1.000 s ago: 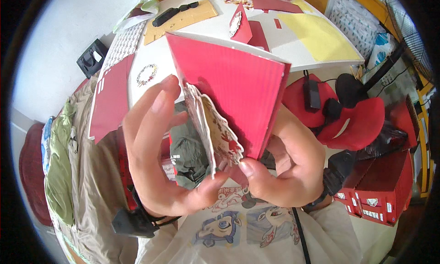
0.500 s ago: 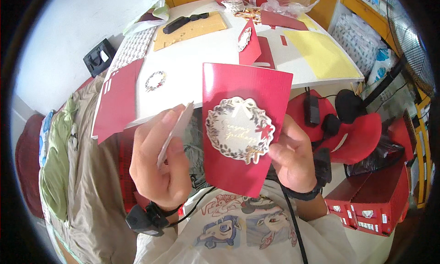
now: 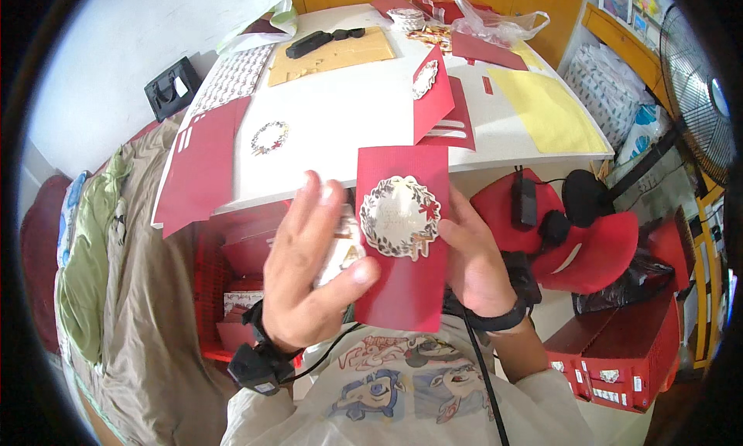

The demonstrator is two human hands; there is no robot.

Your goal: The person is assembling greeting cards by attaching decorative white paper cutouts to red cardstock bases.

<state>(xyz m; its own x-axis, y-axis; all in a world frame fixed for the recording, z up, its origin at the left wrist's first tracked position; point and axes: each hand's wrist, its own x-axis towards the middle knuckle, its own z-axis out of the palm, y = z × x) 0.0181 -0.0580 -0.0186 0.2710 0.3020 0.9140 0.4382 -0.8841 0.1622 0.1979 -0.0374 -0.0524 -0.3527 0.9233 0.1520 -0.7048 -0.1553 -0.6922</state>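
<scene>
My right hand [image 3: 481,272] grips the right side of a tall red card [image 3: 398,295], thumb on its front. A white wreath-shaped cutout [image 3: 400,216] with dark leaves, a red flower and a bow sits on the card's face. My left hand [image 3: 302,272] is back-up beside the card's left edge, fingers extended. Under it, between thumb and fingers, shows part of another white paper cutout [image 3: 340,252]; most of that piece is hidden by the hand. On the table ahead stands a folded red card [image 3: 436,105] with a similar cutout. A loose wreath cutout [image 3: 270,138] lies at left.
The white table [image 3: 317,152] carries red sheets [image 3: 205,167], a yellow sheet [image 3: 542,109], cardboard [image 3: 364,55] with a black case, stacked cutouts [image 3: 406,18] and a plastic bag [image 3: 499,24]. A red stool [image 3: 588,252], a red box [image 3: 611,361] and a fan [image 3: 700,74] stand right.
My left hand has turned back-up and moved right, close to the red card, its fingers straightening over the white cutout. The red card has come more upright and shifted slightly down.
</scene>
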